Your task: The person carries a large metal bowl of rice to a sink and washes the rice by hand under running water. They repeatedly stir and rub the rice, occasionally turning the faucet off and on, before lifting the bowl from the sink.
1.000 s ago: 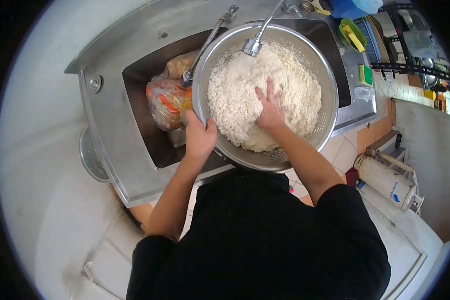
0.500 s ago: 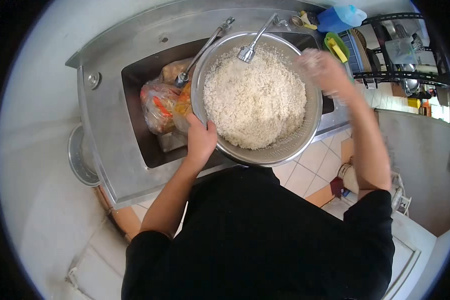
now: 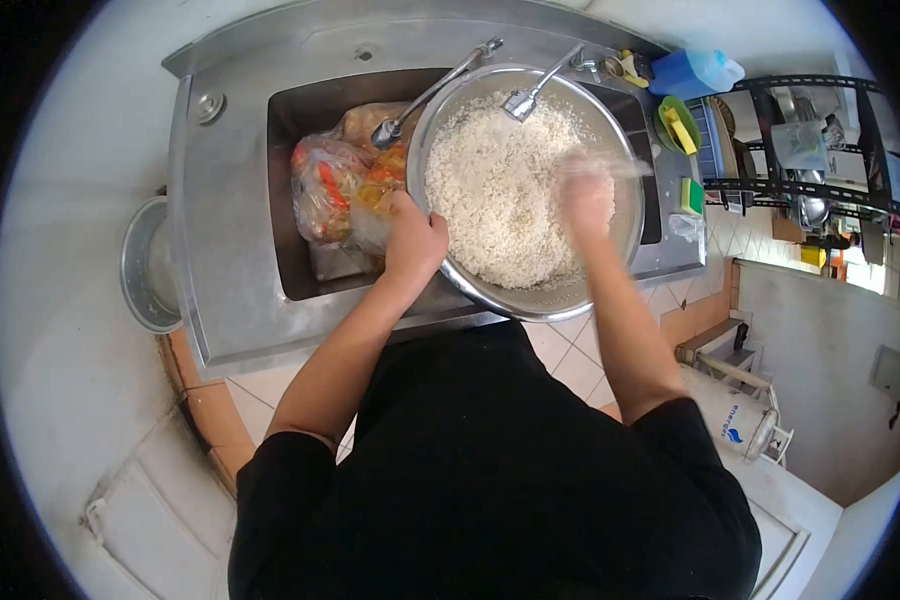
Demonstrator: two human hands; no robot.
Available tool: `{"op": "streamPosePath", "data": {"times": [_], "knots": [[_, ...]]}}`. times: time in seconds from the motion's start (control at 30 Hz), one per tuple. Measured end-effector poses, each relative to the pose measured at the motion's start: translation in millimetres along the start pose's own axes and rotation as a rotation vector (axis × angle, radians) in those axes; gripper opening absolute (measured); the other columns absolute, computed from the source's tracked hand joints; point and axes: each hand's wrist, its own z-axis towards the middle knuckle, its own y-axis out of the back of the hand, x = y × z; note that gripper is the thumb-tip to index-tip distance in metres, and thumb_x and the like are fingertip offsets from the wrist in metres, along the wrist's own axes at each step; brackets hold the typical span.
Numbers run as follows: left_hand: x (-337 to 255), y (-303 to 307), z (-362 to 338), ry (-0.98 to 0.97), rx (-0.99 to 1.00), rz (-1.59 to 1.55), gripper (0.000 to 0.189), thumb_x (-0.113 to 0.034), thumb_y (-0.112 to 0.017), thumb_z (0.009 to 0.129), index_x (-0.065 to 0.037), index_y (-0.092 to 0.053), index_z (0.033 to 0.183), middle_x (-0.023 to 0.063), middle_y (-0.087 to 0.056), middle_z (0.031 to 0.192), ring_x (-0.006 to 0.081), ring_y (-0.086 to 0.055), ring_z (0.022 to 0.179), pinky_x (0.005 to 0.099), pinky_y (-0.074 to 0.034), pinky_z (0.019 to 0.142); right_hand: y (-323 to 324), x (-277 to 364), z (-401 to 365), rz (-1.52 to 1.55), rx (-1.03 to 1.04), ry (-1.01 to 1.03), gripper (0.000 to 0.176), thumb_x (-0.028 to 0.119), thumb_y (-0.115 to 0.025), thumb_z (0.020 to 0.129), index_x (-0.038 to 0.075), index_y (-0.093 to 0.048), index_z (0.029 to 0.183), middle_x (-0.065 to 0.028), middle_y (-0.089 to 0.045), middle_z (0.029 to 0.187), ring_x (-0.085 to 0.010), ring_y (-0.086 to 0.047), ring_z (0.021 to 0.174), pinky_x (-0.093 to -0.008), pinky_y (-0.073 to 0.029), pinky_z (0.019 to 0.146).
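Two bare hands are at work over a steel sink (image 3: 288, 235) set in a steel table (image 3: 225, 300). A big perforated colander (image 3: 542, 300) heaped with white rice (image 3: 495, 190) sits across the right half of the sink, its near edge hanging over the table's front lip.

The left hand (image 3: 415, 240) is closed around the colander's rim at about 8 o'clock, fingers curled over the edge and thumb on the outside. The right hand (image 3: 585, 200) is down in the rice toward 3 o'clock of the colander. It is smeared by motion, so I cannot tell how far it is open or whether it has any grains in it.

A spray head (image 3: 520, 103) on a thin pipe hangs over the rice at 12 o'clock. A second tap (image 3: 388, 133) points down just outside the rim at 10 o'clock. Beside the colander, at 9 o'clock, clear bags (image 3: 330, 185) with orange and red contents lie in the sink, touching the colander's side.

Past the sink at 2 o'clock stand a blue jug (image 3: 695, 72) and a green dish (image 3: 675, 125), with a green sponge (image 3: 692, 195) just below them on the table's edge. A black wire rack (image 3: 820, 160) stands farther right. Off the table's left end, at 9 o'clock, a round metal pan (image 3: 148, 265) shows.
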Motion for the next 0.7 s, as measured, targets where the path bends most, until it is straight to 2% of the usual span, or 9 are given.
{"op": "streamPosePath", "data": {"times": [0.07,0.1,0.2,0.27,0.37,0.43,0.5,0.63,0.7], "knots": [[14.0,-7.9,-8.7,-0.09,-0.04,0.016,0.044,-0.01,-0.057,0.09,0.011,-0.034,0.12,0.0392,-0.061,0.098,0.0544,-0.063,0.092,0.0559,-0.049,0.082,11.3,44.8,-45.5,0.096,0.764,-0.035,0.063,0.034,-0.046,0.104,0.013,-0.025,0.159,-0.0214,-0.001,0.169,-0.0399,-0.029,0.151,-0.0607,-0.008,0.123],[14.0,-8.8,3.1,-0.163,-0.121,0.029,0.045,-0.011,-0.057,0.09,0.011,-0.033,0.121,0.0392,-0.062,0.097,0.0543,-0.064,0.091,0.0562,-0.05,0.081,-16.1,31.9,-61.8,0.276,0.411,-0.082,0.059,0.037,-0.05,0.103,0.017,-0.034,0.156,-0.0215,-0.012,0.168,-0.0404,-0.036,0.147,-0.058,-0.021,0.121],[2.6,-5.2,3.0,-0.03,-0.074,0.044,0.045,-0.013,-0.056,0.091,0.01,-0.031,0.12,0.0382,-0.064,0.092,0.0544,-0.065,0.086,0.0577,-0.051,0.078,61.3,6.7,-33.1,0.394,0.33,0.288,0.05,0.04,-0.052,0.102,0.014,-0.05,0.146,-0.022,-0.042,0.155,-0.0362,-0.052,0.135,-0.0505,-0.039,0.112],[1.2,-4.5,-2.4,0.005,-0.011,0.066,0.044,-0.014,-0.055,0.092,0.009,-0.03,0.119,0.0376,-0.065,0.088,0.0545,-0.065,0.083,0.0586,-0.051,0.076,156.2,-8.1,11.6,0.437,0.777,0.192,0.043,0.037,-0.06,0.101,0.006,-0.063,0.131,-0.0175,-0.068,0.123,-0.0249,-0.067,0.109,-0.0364,-0.052,0.093],[-2.3,-2.9,-3.0,-0.002,0.001,0.024,0.044,-0.014,-0.055,0.092,0.01,-0.029,0.119,0.038,-0.064,0.086,0.0543,-0.065,0.082,0.0578,-0.052,0.075,285.9,-37.1,50.1,0.619,0.877,0.32,0.03,0.031,-0.062,0.101,0.002,-0.065,0.108,-0.0045,-0.069,0.094,-0.0125,-0.064,0.09,-0.0296,-0.051,0.086],[-6.3,-1.2,-6.4,-0.008,-0.023,0.037,0.043,-0.014,-0.055,0.092,0.01,-0.03,0.117,0.0377,-0.064,0.084,0.0543,-0.065,0.08,0.0577,-0.052,0.073,359.9,-44.9,52.0,0.742,0.581,0.066,0.036,0.037,-0.061,0.099,0.002,-0.067,0.105,-0.0075,-0.067,0.094,-0.0153,-0.065,0.089,-0.0314,-0.05,0.086],[-2.5,-4.7,-5.7,-0.032,-0.045,0.025,0.042,-0.014,-0.056,0.092,0.01,-0.031,0.116,0.0371,-0.064,0.083,0.0543,-0.064,0.079,0.0579,-0.051,0.073,392.9,-67.0,74.1,0.753,0.254,0.336,0.036,0.038,-0.054,0.101,0.004,-0.062,0.093,-0.0054,-0.06,0.087,-0.0175,-0.058,0.083,-0.0342,-0.045,0.083],[0.6,-9.4,-6.2,-0.031,-0.073,-0.001,0.04,-0.014,-0.057,0.091,0.009,-0.033,0.114,0.0368,-0.064,0.083,0.0544,-0.064,0.08,0.0583,-0.05,0.074,324.7,-88.9,79.4,2.142,0.26,0.436,0.026,0.034,-0.061,0.096,0.015,-0.051,0.08,-0.0022,-0.045,0.08,-0.0187,-0.052,0.082,-0.0398,-0.037,0.092],[2.4,-9.2,-11.0,-0.045,-0.079,0.019,0.04,-0.014,-0.057,0.091,0.009,-0.034,0.114,0.037,-0.064,0.084,0.055,-0.064,0.082,0.0585,-0.05,0.076,148.0,-51.9,69.2,1.062,0.147,0.078,0.022,0.026,-0.064,0.093,0.004,-0.064,0.098,-0.0151,-0.062,0.104,-0.0297,-0.062,0.097,-0.044,-0.048,0.09]]}}
